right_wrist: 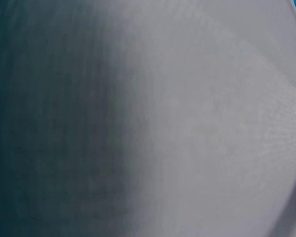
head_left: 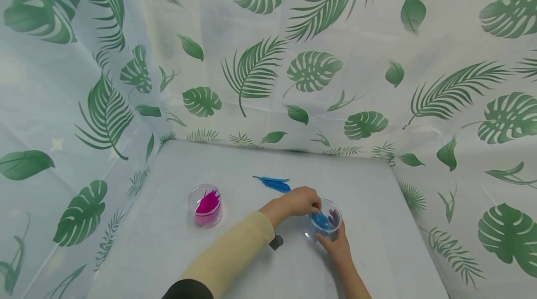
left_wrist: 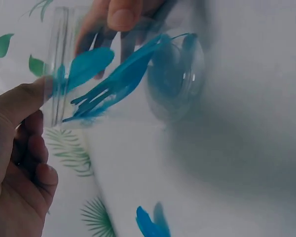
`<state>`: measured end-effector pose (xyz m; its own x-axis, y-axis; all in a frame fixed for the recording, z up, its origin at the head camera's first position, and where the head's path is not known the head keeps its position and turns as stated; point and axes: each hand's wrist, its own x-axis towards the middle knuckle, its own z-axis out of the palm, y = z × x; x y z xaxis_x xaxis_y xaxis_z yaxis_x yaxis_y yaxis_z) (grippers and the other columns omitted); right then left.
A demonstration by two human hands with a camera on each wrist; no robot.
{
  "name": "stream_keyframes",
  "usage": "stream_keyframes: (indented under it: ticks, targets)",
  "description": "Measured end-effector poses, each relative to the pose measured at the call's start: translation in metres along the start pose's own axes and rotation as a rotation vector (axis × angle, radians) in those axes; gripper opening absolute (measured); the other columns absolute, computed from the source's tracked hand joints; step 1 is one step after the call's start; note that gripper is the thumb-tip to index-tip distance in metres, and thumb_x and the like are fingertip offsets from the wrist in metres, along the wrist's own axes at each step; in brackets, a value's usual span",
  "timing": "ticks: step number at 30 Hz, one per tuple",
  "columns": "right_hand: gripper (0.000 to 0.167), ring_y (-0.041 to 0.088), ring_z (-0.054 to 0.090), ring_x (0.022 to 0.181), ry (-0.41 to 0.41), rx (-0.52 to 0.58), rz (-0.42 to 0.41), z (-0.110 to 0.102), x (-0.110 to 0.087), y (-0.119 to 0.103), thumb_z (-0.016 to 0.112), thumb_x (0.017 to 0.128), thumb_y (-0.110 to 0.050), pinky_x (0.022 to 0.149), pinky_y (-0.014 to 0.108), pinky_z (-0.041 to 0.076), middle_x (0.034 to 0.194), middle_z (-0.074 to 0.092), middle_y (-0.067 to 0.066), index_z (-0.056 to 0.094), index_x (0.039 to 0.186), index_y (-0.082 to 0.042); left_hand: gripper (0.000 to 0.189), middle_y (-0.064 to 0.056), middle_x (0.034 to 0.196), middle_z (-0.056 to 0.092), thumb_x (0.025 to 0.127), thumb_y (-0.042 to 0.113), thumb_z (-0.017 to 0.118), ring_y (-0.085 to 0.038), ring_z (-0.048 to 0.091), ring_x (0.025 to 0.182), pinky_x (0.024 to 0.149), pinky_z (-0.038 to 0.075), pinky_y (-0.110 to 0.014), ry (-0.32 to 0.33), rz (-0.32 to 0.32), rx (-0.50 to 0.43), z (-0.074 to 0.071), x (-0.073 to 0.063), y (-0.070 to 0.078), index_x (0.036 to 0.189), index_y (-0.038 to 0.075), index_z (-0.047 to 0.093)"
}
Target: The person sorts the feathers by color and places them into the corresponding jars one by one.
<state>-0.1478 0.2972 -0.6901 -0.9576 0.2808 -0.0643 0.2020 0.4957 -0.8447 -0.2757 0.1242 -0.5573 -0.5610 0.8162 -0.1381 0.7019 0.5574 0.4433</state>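
A clear plastic jar (head_left: 335,226) with several blue feathers (left_wrist: 121,81) inside is tilted over the white tabletop. From the right, my right hand (head_left: 340,245) grips its side, with fingers behind the wall and the thumb in front. My left hand (head_left: 299,202) reaches across to the jar's mouth. There its thumb and fingers pinch a blue feather (head_left: 320,219) that extends into the jar. In the left wrist view the left thumb (left_wrist: 37,94) overlaps the rim. The right wrist view shows only a blurred grey surface, with neither hand in it.
Loose blue feathers (head_left: 274,184) lie on the white tabletop (head_left: 168,261) behind my left hand. To the left stands a second clear jar (head_left: 194,196) with bright pink feathers (head_left: 207,202). Leaf-printed sheeting (head_left: 268,126) borders the table at the back and sides.
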Motion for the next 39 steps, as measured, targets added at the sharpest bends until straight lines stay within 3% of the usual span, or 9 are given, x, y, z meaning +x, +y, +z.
stream_keyframes:
  ticks: [7, 11, 13, 17, 22, 25, 28, 34, 39]
  targets:
    - [0.111, 0.039, 0.016, 0.152, 0.018, -0.021, 0.001, -0.002, 0.001, 0.001, 0.083, 0.079, -0.037, 0.118, 0.067, 0.014, 0.165, 0.022, 0.008, 0.006, 0.158, -0.035, 0.018, 0.015, 0.093, 0.060, 0.091, 0.041, 0.068, 0.000, 0.052, 0.086, 0.077, 0.047, -0.015, 0.037, -0.009, -0.029, 0.004, 0.001, -0.002, 0.106, 0.032, 0.074]
    - [0.111, 0.038, 0.015, 0.153, 0.011, -0.027, 0.010, -0.004, 0.003, -0.001, 0.082, 0.079, -0.041, 0.119, 0.066, 0.013, 0.165, 0.021, 0.007, 0.005, 0.159, -0.034, 0.024, 0.015, 0.099, 0.063, 0.095, 0.044, 0.063, 0.000, 0.054, 0.091, 0.082, 0.049, -0.016, 0.106, 0.004, -0.101, -0.003, -0.004, -0.017, 0.113, 0.030, 0.072]
    - [0.112, 0.037, 0.015, 0.153, 0.011, -0.034, 0.015, -0.004, 0.004, -0.001, 0.082, 0.078, -0.043, 0.119, 0.066, 0.013, 0.165, 0.021, 0.007, 0.005, 0.159, -0.033, 0.026, 0.014, 0.103, 0.065, 0.097, 0.044, 0.060, -0.001, 0.056, 0.094, 0.084, 0.050, -0.018, 0.170, -0.024, -0.145, -0.009, -0.007, -0.029, 0.114, 0.029, 0.072]
    - [0.112, 0.035, 0.015, 0.153, 0.019, -0.037, 0.011, -0.005, 0.004, 0.000, 0.082, 0.077, -0.044, 0.121, 0.063, 0.012, 0.165, 0.023, 0.007, 0.007, 0.159, -0.034, 0.027, 0.009, 0.112, 0.069, 0.100, 0.038, 0.056, -0.009, 0.062, 0.104, 0.092, 0.052, -0.027, 0.319, -0.199, -0.203, -0.019, -0.016, -0.062, 0.118, 0.025, 0.071]
    - [0.113, 0.036, 0.013, 0.153, 0.014, -0.017, 0.034, -0.005, 0.004, -0.002, 0.083, 0.075, -0.046, 0.120, 0.065, 0.011, 0.166, 0.021, 0.007, 0.007, 0.159, -0.035, 0.025, 0.000, 0.118, 0.069, 0.101, 0.030, 0.057, -0.023, 0.062, 0.112, 0.096, 0.052, -0.038, 0.437, -0.508, -0.146, -0.018, -0.030, -0.105, 0.118, 0.019, 0.070]
    - [0.114, 0.037, 0.012, 0.153, 0.004, -0.007, 0.057, -0.005, 0.004, -0.005, 0.083, 0.074, -0.049, 0.119, 0.066, 0.010, 0.166, 0.020, 0.007, 0.007, 0.159, -0.035, 0.026, -0.005, 0.120, 0.069, 0.099, 0.026, 0.059, -0.028, 0.062, 0.112, 0.094, 0.053, -0.043, 0.444, -0.649, -0.129, -0.011, -0.039, -0.123, 0.121, 0.015, 0.068]
    - [0.114, 0.036, 0.013, 0.154, 0.007, -0.017, 0.050, -0.003, 0.003, -0.005, 0.083, 0.074, -0.050, 0.120, 0.065, 0.009, 0.165, 0.022, 0.006, 0.008, 0.159, -0.034, 0.034, -0.008, 0.128, 0.066, 0.097, 0.024, 0.061, -0.034, 0.059, 0.118, 0.096, 0.052, -0.048, 0.415, -0.719, -0.143, -0.002, -0.047, -0.131, 0.129, 0.013, 0.063]
    - [0.111, 0.034, 0.015, 0.153, 0.025, -0.021, 0.025, 0.000, 0.002, -0.005, 0.083, 0.076, -0.046, 0.120, 0.064, 0.010, 0.165, 0.024, 0.006, 0.010, 0.158, -0.034, 0.051, -0.008, 0.148, 0.051, 0.096, 0.015, 0.058, -0.041, 0.049, 0.130, 0.102, 0.046, -0.055, 0.343, -0.681, -0.160, 0.023, -0.048, -0.148, 0.146, 0.012, 0.048]
    - [0.113, 0.035, 0.015, 0.153, 0.023, -0.022, 0.031, 0.001, 0.002, -0.003, 0.084, 0.074, -0.046, 0.120, 0.065, 0.010, 0.165, 0.024, 0.006, 0.009, 0.158, -0.034, 0.053, -0.005, 0.153, 0.045, 0.099, 0.015, 0.054, -0.038, 0.043, 0.136, 0.106, 0.044, -0.054, 0.249, -0.665, -0.078, 0.037, -0.047, -0.152, 0.151, 0.015, 0.041]
